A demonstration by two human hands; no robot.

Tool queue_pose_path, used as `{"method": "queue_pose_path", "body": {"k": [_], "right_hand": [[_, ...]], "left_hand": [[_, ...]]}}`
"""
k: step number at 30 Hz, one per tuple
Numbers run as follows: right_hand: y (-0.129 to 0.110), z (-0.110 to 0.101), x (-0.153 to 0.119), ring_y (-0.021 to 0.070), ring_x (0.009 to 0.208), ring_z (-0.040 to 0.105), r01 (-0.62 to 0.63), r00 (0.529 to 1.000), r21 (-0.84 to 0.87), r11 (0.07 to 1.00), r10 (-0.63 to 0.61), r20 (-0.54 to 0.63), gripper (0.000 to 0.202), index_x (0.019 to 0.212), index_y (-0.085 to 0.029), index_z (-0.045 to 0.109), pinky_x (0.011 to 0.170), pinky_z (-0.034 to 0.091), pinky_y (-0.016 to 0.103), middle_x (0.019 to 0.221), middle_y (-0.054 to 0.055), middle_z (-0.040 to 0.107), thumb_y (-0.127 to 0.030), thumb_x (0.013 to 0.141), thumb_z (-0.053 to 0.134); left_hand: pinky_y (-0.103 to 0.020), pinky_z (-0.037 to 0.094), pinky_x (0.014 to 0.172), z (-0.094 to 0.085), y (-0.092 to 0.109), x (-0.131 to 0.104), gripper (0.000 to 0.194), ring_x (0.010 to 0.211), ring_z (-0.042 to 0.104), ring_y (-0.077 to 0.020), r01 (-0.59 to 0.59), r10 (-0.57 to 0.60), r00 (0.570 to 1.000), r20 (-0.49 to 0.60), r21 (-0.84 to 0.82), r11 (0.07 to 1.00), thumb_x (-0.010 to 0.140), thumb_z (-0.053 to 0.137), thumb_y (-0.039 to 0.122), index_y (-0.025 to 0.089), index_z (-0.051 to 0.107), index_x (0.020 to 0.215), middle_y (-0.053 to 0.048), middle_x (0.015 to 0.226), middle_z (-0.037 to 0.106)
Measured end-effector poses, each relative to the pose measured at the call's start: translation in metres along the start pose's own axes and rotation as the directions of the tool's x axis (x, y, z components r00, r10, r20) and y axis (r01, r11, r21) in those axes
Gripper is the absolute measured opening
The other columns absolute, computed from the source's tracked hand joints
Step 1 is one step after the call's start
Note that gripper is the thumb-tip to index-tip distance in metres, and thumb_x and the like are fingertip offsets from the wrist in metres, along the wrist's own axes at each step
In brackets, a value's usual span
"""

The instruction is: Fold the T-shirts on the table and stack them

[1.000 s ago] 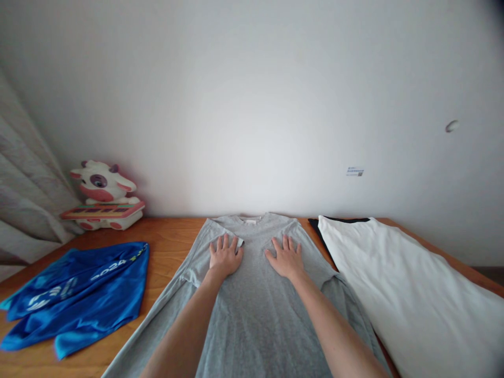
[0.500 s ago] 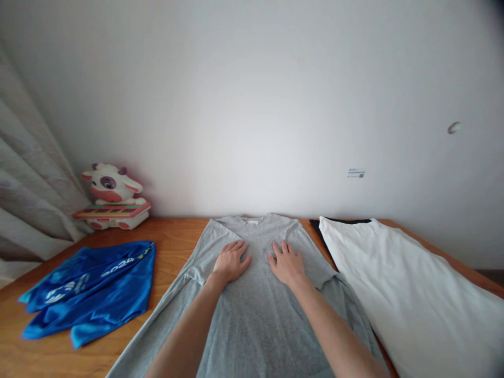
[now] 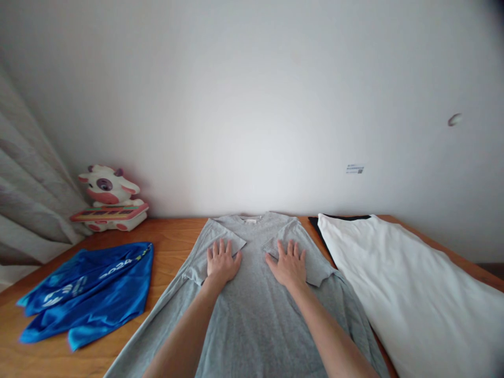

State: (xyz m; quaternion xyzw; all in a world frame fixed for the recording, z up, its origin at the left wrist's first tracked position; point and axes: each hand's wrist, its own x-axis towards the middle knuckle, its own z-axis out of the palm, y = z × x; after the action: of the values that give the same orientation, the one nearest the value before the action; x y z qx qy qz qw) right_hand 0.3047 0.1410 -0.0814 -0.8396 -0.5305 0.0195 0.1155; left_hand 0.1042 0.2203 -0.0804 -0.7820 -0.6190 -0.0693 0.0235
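Observation:
A grey short-sleeved shirt [image 3: 255, 315] lies spread on the wooden table, its collar toward the wall and its sleeves folded inward over the front. My left hand [image 3: 222, 262] rests flat on the left sleeve, fingers spread. On the right sleeve lies my right hand [image 3: 288, 263], palm down, with its fingers apart too. Neither hand grips the cloth. The shirt's lower end runs out of view beneath my forearms.
Blue clothing with "2024" on it [image 3: 114, 294] lies at the left of the table [image 3: 173, 236]. A cow toy with a keyboard [image 3: 110, 199] stands behind it. White cloth [image 3: 405, 283] over something black is at the right. A curtain [image 3: 35, 173] hangs at the left.
My left hand has shifted slightly left and its fingers have spread wider, showing more of the left sleeve's edge. My right hand stays nearly in place. The view has shifted slightly.

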Motion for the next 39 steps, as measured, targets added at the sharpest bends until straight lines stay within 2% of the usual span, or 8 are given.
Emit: {"method": "queue_pose_path", "body": {"k": [4,10,14,20,26,30,33,39], "right_hand": [[0.000,-0.002,-0.002,0.0407,0.151,0.024,0.013,1.000,0.015,1.000,-0.013,-0.024,0.082,0.159,-0.015,0.031,0.118,0.007,0.056,0.162,0.025,0.031,-0.065,0.095,0.038],[0.000,-0.001,0.000,0.0404,0.152,0.021,0.004,1.000,0.022,1.000,-0.004,-0.005,0.081,0.155,-0.013,0.039,0.119,0.006,0.057,0.163,0.024,0.029,-0.065,0.093,0.038],[-0.001,-0.001,0.002,0.0402,0.152,0.019,-0.001,1.000,0.019,1.000,0.001,0.013,0.081,0.156,-0.014,0.038,0.119,0.005,0.057,0.164,0.023,0.026,-0.066,0.093,0.037],[-0.001,0.000,0.003,0.0387,0.153,0.019,0.003,1.000,0.020,1.000,-0.003,-0.002,0.081,0.155,-0.015,0.039,0.121,0.006,0.056,0.164,0.021,0.026,-0.066,0.093,0.038],[-0.001,0.000,0.003,0.0389,0.153,0.019,-0.001,1.000,0.036,0.999,0.001,0.005,0.081,0.155,-0.015,0.039,0.120,0.007,0.056,0.165,0.021,0.026,-0.065,0.093,0.039],[-0.001,-0.001,0.003,0.0393,0.152,0.020,-0.013,1.000,0.036,0.999,0.012,0.009,0.080,0.155,-0.015,0.040,0.120,0.006,0.057,0.165,0.020,0.027,-0.065,0.092,0.040],[-0.001,-0.001,0.003,0.0394,0.152,0.020,-0.005,1.000,0.044,0.999,0.005,-0.004,0.080,0.155,-0.015,0.040,0.120,0.005,0.057,0.164,0.020,0.027,-0.066,0.092,0.040],[-0.001,0.000,0.003,0.0395,0.152,0.020,0.001,1.000,0.055,0.998,-0.001,-0.016,0.079,0.154,-0.015,0.040,0.119,0.005,0.057,0.164,0.022,0.028,-0.063,0.092,0.042]], "left_hand": [[-0.064,0.031,0.113,-0.001,0.002,0.019,0.067,0.145,0.037,-0.0432,0.008,-0.008,1.000,-0.008,-0.026,1.000,0.100,0.029,0.057,0.009,0.053,0.141,-0.025,0.155,0.044],[-0.045,0.032,0.118,0.001,0.007,0.090,0.052,0.149,0.034,-0.0281,-0.146,0.147,0.989,0.010,-0.063,0.987,0.103,0.030,0.042,0.017,0.051,0.144,-0.016,0.158,0.042],[-0.051,0.032,0.116,0.012,0.013,0.129,0.060,0.148,0.036,-0.0320,-0.141,0.146,0.988,0.051,-0.090,0.986,0.101,0.028,0.049,0.014,0.049,0.145,-0.021,0.157,0.043],[-0.062,0.026,0.115,0.024,0.016,0.149,0.089,0.148,0.031,-0.0414,-0.062,0.068,0.996,0.063,-0.102,0.993,0.090,0.037,0.071,0.008,0.039,0.152,-0.027,0.160,0.033],[-0.065,0.021,0.117,0.024,0.011,0.161,0.087,0.151,0.025,-0.0418,-0.035,0.046,0.995,0.092,-0.122,0.992,0.092,0.027,0.073,0.012,0.039,0.153,-0.023,0.164,0.029],[-0.053,0.030,0.117,0.013,0.005,0.155,0.064,0.148,0.036,-0.0325,-0.071,0.080,0.994,0.072,-0.118,0.990,0.101,0.025,0.053,0.014,0.046,0.148,-0.018,0.160,0.040],[-0.048,0.026,0.120,0.006,0.006,0.131,0.056,0.148,0.034,-0.0314,-0.118,0.119,0.993,0.004,-0.083,0.989,0.101,0.032,0.041,0.009,0.048,0.145,-0.021,0.160,0.037],[-0.053,0.032,0.116,0.011,0.010,0.067,0.059,0.146,0.037,-0.0386,-0.171,0.171,0.985,0.011,-0.031,0.985,0.101,0.036,0.047,0.008,0.052,0.142,-0.025,0.158,0.039]]}}
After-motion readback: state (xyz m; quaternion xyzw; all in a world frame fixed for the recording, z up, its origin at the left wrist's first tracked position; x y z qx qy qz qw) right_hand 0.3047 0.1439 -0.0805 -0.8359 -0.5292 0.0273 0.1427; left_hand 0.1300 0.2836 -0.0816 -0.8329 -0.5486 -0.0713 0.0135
